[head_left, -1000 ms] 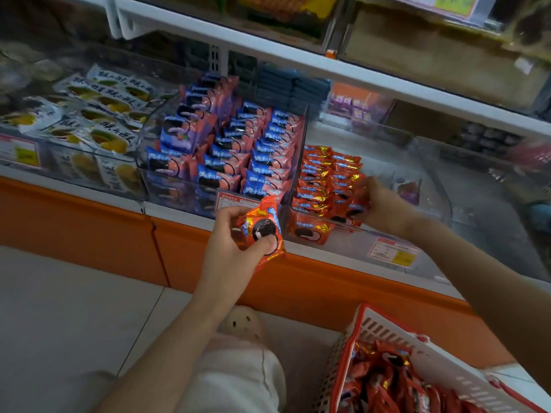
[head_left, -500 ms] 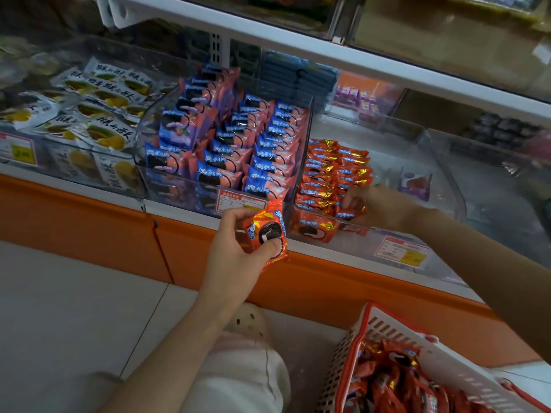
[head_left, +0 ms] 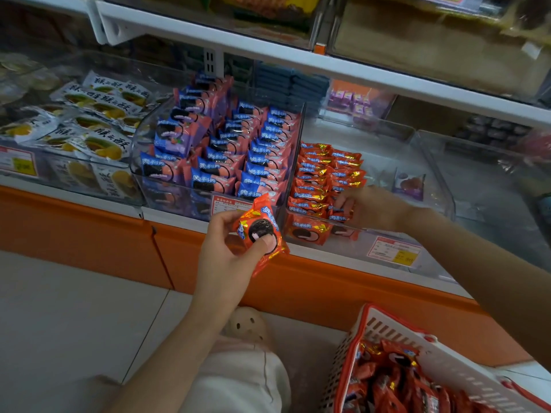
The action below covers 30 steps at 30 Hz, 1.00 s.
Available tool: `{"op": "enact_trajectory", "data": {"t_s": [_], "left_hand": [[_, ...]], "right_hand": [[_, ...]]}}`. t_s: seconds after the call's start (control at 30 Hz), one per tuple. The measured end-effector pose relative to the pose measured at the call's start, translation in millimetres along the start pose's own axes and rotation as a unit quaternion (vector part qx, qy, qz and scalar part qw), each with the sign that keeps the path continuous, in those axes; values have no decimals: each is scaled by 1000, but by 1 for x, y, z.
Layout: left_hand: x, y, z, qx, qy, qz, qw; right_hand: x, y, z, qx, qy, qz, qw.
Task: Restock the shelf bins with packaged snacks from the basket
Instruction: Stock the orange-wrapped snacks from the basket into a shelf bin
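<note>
- L hand (head_left: 226, 257), centre of frame: orange cookie pkt (head_left: 260, 234) is pinched, thumb on its face, fingers behind. Pkt is tilted and held in front of the shelf edge, just below the middle bin (head_left: 135, 156).
- R hand (head_left: 375, 208), centre right: reached into the right bin (head_left: 444, 186), fingertips set in among the orange pkt rows (head_left: 322, 174). Whether pkts are gripped or only pressed cannot be told.
- Orange pkt rows: two columns, stood on edge along the left wall of the right bin.
- Purple pkt (head_left: 410, 183): one pc., same bin, right of the rows and apart from them.
- Middle bin: clear, packed w/ blue-and-pink pkts (head_left: 220, 162).
- Left bin (head_left: 74, 186), upper left: clear, filled w/ white pkts (head_left: 98, 126) w/ yellow print.
- Basket (head_left: 384, 326), lower right: white mesh, red rim, loaded w/ basket pkts (head_left: 387, 380), orange, same type as the held one.
- Price tag (head_left: 393, 251): fixed to the right bin front, below the R hand.
</note>
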State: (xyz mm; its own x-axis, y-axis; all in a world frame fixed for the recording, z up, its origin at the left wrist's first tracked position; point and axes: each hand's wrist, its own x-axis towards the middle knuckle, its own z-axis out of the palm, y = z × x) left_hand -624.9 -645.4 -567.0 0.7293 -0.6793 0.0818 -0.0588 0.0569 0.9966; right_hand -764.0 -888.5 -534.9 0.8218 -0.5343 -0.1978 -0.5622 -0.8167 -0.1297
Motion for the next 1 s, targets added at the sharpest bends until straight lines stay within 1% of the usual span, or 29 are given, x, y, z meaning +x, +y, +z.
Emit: {"op": "enact_trajectory", "data": {"t_s": [0.03, 0.1, 0.17, 0.2, 0.23, 0.27, 0.37, 0.4, 0.5, 0.6, 0.63, 0.7, 0.83, 1.0], "left_hand": [[-1, 0, 1, 4, -1, 4, 1000], [-3, 2, 4, 7, -9, 6, 1000], [-6, 3, 8, 9, -19, 6, 1000], [-7, 5, 10, 6, -25, 6, 1000], [-8, 5, 13, 0, -30, 7, 1000], [-9, 6, 15, -8, -35, 5, 999], [-12, 4, 22, -23, -49, 1, 999], [-14, 3, 24, -25, -57, 4, 998], [-20, 3, 28, -20, -85, 18, 996], [-24, 6, 31, -57, -124, 8, 991], [-24, 8, 32, -70, -134, -3, 989], [-25, 11, 32, -54, -138, -1, 989], [-29, 15, 37, 15, -140, 56, 988], [-28, 9, 47, 110, -86, 136, 981]], "right_hand": [[-4, -2, -1, 20, 22, 18, 999], [-15, -11, 0, 38, 113, 29, 992], [-33, -29, 2, 77, 205, -10, 976], [-42, -40, 3, 106, 227, -34, 967], [-52, -52, 4, 138, 230, -52, 962], [-61, -63, 6, 172, 214, -63, 959], [-80, -88, 11, 272, 129, -60, 952], [-84, -93, 12, 292, 116, -62, 947], [-93, -99, 15, 333, 110, -92, 932], [-95, -92, 18, 388, 117, -82, 910], [-96, -88, 18, 398, 113, -75, 907], [-98, -81, 19, 403, 94, -73, 907], [-105, -69, 18, 392, 71, -77, 914], [-114, -61, 16, 364, 81, -72, 925]]}}
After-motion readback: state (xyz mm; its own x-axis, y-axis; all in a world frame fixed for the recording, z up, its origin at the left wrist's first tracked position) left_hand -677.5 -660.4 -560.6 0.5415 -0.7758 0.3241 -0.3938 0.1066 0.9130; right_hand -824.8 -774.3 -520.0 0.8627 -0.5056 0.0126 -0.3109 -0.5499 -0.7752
